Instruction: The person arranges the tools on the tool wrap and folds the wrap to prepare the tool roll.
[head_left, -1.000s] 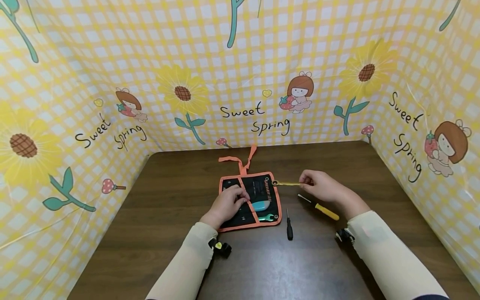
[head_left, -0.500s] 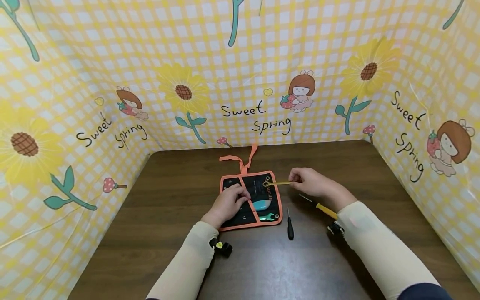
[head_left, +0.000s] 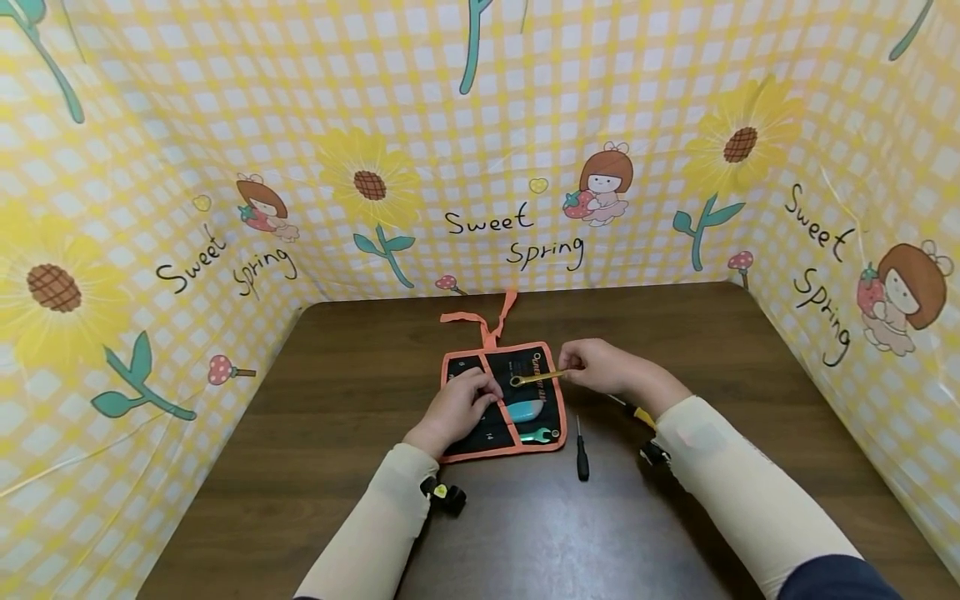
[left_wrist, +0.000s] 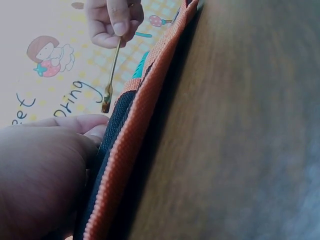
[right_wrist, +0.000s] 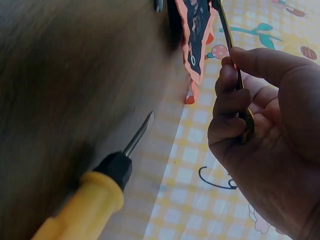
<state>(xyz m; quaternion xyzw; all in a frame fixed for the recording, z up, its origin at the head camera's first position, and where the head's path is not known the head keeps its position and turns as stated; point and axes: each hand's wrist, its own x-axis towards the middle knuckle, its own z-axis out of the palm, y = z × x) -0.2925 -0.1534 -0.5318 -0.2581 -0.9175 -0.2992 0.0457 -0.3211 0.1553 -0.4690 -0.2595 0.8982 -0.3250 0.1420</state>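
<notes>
In the head view, a black tool pouch point(head_left: 502, 365) with orange trim lies unrolled on the table. My left hand point(head_left: 453, 408) rests over its left part, thumb and fingertips pinching the orange-edged pocket. Thumb and fingers of my right hand point(head_left: 603, 367) hold a gold-coloured wrench point(head_left: 536, 378) by one end. The wrench's ring end reaches over the pouch, close to my left fingertips. In the right wrist view, the wrench point(right_wrist: 227, 37) runs through the curled fingers. A teal-handled tool point(head_left: 525, 411) and a green open-ended wrench point(head_left: 536, 436) stick out of the pockets.
To the pouch's right lies a small black screwdriver point(head_left: 582, 458). A yellow-handled screwdriver point(right_wrist: 85, 210) lies beneath my right wrist, partly hidden in the head view. Orange ties point(head_left: 491, 333) extend behind the pouch. A checked cloth point(head_left: 480, 167) encloses the brown table's point(head_left: 360, 358) back and sides.
My right hand has moved left with the gold-coloured wrench, bringing its ring end from the pouch's right edge to near my left fingertips. The left hand has stayed in place.
</notes>
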